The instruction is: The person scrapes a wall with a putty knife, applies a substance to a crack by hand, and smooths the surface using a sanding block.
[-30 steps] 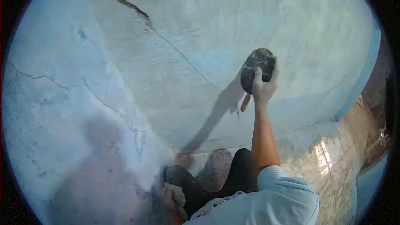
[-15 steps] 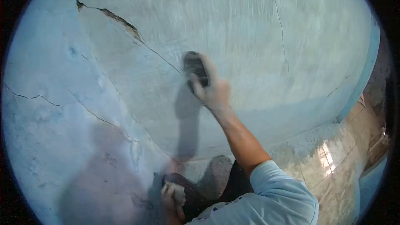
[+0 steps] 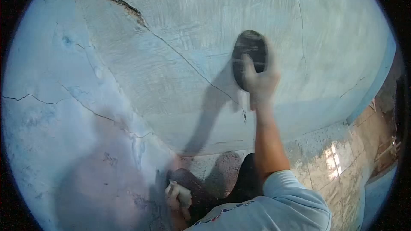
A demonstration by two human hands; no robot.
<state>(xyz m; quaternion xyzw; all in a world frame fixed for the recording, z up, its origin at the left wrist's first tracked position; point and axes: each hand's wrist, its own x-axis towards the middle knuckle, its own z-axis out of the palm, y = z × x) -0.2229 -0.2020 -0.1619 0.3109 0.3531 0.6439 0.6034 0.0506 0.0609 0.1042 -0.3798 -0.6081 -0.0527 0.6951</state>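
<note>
My right hand point(image 3: 263, 83) grips a dark oval pad point(image 3: 250, 51) with pale streaks across its face, thumb over its near side. The pad is held at the cracked pale-blue wall point(image 3: 192, 90); whether it touches the surface cannot be told. A long diagonal crack point(image 3: 180, 54) runs down toward my wrist, with a wider broken gap point(image 3: 124, 5) at its upper left. Low in the view, my left hand point(image 3: 173, 203) is closed on a whitish crumpled piece point(image 3: 183, 194), perhaps cloth or paper, beside my dark-clothed leg.
To the left, a second blue wall face point(image 3: 51, 145) with cracks meets the first at a corner. Another thin crack point(image 3: 301, 25) runs down the wall at right. Dusty floor tiles point(image 3: 329, 184) lie at lower right, near a rough ledge along the wall's foot.
My right hand has moved right and slightly up along the wall with the dark pad. The view has shifted a little. My left hand stays low with the whitish piece.
</note>
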